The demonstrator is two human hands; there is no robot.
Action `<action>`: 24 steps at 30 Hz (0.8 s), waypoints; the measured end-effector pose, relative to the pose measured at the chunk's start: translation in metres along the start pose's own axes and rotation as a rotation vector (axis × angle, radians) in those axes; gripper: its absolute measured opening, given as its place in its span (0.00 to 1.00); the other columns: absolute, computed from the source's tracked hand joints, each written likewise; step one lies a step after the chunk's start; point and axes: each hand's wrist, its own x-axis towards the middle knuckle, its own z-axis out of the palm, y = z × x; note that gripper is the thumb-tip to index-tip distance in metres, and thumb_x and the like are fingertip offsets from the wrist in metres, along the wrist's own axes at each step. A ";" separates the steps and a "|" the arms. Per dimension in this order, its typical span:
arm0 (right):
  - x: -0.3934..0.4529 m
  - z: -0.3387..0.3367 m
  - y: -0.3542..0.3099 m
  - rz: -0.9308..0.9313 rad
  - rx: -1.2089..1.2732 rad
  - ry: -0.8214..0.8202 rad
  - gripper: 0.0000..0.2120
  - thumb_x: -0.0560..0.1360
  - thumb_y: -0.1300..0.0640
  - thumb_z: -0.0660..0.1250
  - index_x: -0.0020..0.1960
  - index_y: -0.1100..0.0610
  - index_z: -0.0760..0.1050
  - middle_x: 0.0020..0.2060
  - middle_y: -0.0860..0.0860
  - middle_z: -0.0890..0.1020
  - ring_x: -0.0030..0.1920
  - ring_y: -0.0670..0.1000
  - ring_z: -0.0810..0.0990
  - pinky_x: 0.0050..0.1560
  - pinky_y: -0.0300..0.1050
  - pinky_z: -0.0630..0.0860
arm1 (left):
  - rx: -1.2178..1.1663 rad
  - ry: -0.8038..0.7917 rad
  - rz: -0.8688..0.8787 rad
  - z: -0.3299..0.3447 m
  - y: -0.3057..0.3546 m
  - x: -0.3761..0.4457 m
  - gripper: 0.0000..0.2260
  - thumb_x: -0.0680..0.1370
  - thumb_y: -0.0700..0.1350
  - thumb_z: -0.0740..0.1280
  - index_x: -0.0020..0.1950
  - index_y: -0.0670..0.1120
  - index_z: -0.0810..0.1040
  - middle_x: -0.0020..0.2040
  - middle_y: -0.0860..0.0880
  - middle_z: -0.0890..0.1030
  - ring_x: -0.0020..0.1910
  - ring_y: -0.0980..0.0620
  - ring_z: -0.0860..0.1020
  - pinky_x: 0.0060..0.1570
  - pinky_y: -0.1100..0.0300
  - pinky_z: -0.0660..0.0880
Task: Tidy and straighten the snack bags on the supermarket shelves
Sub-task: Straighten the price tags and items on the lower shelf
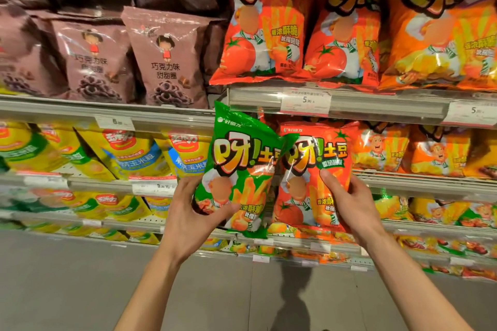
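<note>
The left hand (pixel 200 212) is gripping the green bag (pixel 240 169) by its lower left corner, thumb across the front, while the right hand (pixel 349 203) is clasping the red bag (pixel 313 174) along its lower right edge; both bags are being held in the air before the middle shelf's front edge (pixel 419 183), their inner edges overlapping. Each bag probably belongs with its own colour, so sorting them well means sliding each upright, label forward, without crushing it. Orange bags (pixel 435 150) are crowding the shelf to the right, yellow bags (pixel 134 153) the left, and a price tag (pixel 305 101) is hanging just above.
</note>
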 end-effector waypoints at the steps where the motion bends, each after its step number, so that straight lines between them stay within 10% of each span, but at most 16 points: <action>1: 0.001 0.003 -0.002 -0.008 -0.005 0.002 0.20 0.74 0.33 0.70 0.56 0.46 0.82 0.48 0.42 0.88 0.52 0.48 0.86 0.61 0.56 0.79 | 0.012 -0.007 0.007 -0.004 0.000 -0.002 0.30 0.62 0.66 0.81 0.58 0.55 0.79 0.57 0.60 0.76 0.57 0.68 0.74 0.49 0.74 0.69; 9: 0.003 0.022 -0.018 -0.030 0.008 -0.014 0.21 0.74 0.34 0.70 0.57 0.47 0.81 0.48 0.43 0.87 0.53 0.48 0.84 0.60 0.54 0.79 | 0.003 0.125 0.043 -0.028 -0.002 -0.014 0.30 0.61 0.67 0.79 0.58 0.60 0.78 0.57 0.55 0.78 0.58 0.51 0.79 0.56 0.47 0.78; 14: 0.010 0.039 -0.038 -0.046 -0.017 -0.058 0.20 0.74 0.33 0.68 0.55 0.48 0.79 0.49 0.48 0.86 0.52 0.50 0.83 0.62 0.59 0.78 | -0.049 0.260 0.069 -0.034 0.017 -0.008 0.21 0.65 0.65 0.78 0.53 0.57 0.79 0.54 0.52 0.77 0.54 0.47 0.79 0.52 0.44 0.79; 19: 0.035 0.062 -0.047 -0.016 0.021 -0.071 0.53 0.62 0.17 0.64 0.75 0.51 0.68 0.71 0.53 0.76 0.71 0.59 0.74 0.68 0.64 0.74 | -0.099 0.361 0.079 -0.035 0.037 0.006 0.14 0.69 0.61 0.79 0.47 0.64 0.77 0.52 0.51 0.75 0.52 0.49 0.78 0.50 0.51 0.76; 24: 0.063 0.091 -0.068 0.019 0.102 0.017 0.48 0.69 0.24 0.63 0.77 0.55 0.65 0.73 0.55 0.73 0.72 0.61 0.72 0.71 0.62 0.71 | -0.062 0.371 0.061 -0.036 0.040 0.013 0.16 0.69 0.62 0.78 0.51 0.60 0.78 0.58 0.52 0.76 0.59 0.51 0.77 0.57 0.48 0.77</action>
